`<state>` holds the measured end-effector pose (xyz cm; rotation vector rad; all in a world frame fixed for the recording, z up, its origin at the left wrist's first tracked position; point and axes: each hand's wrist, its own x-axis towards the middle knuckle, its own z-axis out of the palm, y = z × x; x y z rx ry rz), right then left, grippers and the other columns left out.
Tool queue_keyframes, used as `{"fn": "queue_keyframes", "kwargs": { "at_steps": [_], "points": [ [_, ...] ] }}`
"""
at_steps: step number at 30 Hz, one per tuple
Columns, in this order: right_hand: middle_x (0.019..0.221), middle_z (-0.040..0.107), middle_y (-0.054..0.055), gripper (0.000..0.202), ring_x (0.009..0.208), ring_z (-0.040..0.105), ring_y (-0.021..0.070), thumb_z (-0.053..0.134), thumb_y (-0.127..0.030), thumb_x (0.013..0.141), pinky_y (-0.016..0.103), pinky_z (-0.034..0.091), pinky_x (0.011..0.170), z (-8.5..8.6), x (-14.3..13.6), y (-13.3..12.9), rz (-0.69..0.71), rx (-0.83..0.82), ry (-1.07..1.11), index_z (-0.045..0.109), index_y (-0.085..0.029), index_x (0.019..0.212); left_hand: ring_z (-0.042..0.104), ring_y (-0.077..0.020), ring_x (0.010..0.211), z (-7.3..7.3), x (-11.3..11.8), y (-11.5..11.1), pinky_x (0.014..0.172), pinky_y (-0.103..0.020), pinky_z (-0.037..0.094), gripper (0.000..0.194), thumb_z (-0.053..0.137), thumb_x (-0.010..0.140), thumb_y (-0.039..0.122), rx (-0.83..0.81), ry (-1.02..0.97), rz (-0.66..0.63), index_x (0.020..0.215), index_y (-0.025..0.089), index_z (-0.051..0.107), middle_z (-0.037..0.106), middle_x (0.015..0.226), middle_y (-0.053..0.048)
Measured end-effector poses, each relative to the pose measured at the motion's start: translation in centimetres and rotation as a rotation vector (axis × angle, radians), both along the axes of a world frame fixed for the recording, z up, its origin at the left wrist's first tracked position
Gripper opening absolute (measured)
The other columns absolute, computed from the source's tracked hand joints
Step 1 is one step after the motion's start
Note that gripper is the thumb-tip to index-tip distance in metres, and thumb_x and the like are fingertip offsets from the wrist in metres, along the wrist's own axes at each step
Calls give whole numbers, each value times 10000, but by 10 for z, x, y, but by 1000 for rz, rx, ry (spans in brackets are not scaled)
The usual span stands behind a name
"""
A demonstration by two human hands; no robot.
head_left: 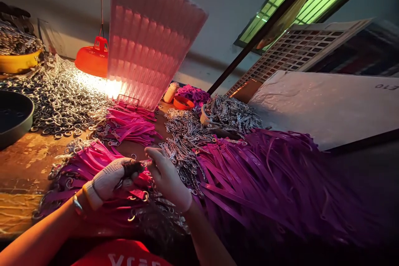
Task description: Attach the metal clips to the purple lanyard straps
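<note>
My left hand [109,176], in a white glove with a dark patch at the thumb and fingers, is closed over a pile of purple straps [81,170] with metal rings at their ends. Facing it is my right hand [170,181], in a pale glove, with thumb and fingers bent together close to the left fingertips. What lies between the two hands is too small and too covered to name. Silvery chain pieces [183,145] are heaped just beyond my right hand. To its right spreads a large bundle of purple straps [243,178].
An orange lamp [92,60] hangs over a heap of metal rings [62,99]. A dark bowl [15,120] and a yellow basin [20,61] stand at the left. A tall translucent ribbed panel [149,37] rises behind the straps. A white board [327,104] leans at the right.
</note>
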<state>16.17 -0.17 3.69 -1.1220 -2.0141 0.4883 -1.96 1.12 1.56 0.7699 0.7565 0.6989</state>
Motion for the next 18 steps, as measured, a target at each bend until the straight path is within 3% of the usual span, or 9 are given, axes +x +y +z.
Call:
{"fn": "queue_keyframes", "kwargs": {
  "at_steps": [2, 5, 8, 12, 15, 18],
  "points": [
    [1178, 617, 92, 411, 1093, 577, 204, 455, -88, 918, 338, 466, 927, 0, 4, 1, 99, 26, -159, 568, -230, 1286, 374, -39, 435, -7, -3, 1, 399, -154, 271, 293, 726, 732, 404, -18, -18, -21, 742, 148, 583, 513, 609, 30],
    [1054, 662, 82, 298, 969, 602, 211, 496, -109, 920, 323, 451, 832, 1, 8, 1, 92, 67, -314, 637, -206, 1164, 415, -63, 483, -11, -3, 1, 447, -175, 329, 256, 699, 746, 374, 97, 48, -26, 720, 153, 571, 507, 596, 26],
    [902, 684, 76, 181, 828, 608, 202, 500, -196, 956, 305, 416, 754, 2, 11, -2, -1, 87, -390, 663, -156, 1022, 423, -83, 496, -2, 1, 1, 463, -200, 338, 221, 605, 838, 355, 304, 247, -42, 737, 161, 571, 513, 585, 21],
    [717, 661, 23, 179, 652, 569, 148, 551, -187, 907, 262, 339, 629, 6, 16, -2, -51, 0, -467, 629, -178, 746, 492, -105, 627, 8, 8, 5, 577, -208, 418, 119, 653, 786, 261, 574, 365, -7, 752, 160, 599, 604, 709, -8],
    [715, 666, 4, 165, 657, 576, 134, 555, -157, 888, 243, 344, 629, 11, 18, 2, -103, -79, -386, 638, -191, 749, 496, -96, 609, 6, 11, 12, 548, -193, 420, 130, 665, 754, 270, 419, 259, -24, 807, 176, 593, 596, 733, 2],
    [899, 704, 26, 164, 824, 624, 153, 534, -144, 903, 235, 400, 725, 15, 21, 8, -140, -110, -242, 676, -199, 963, 510, -91, 578, 4, 13, 24, 486, -172, 402, 257, 694, 747, 361, 261, 136, -53, 916, 193, 598, 596, 750, 2]
  ]
}}
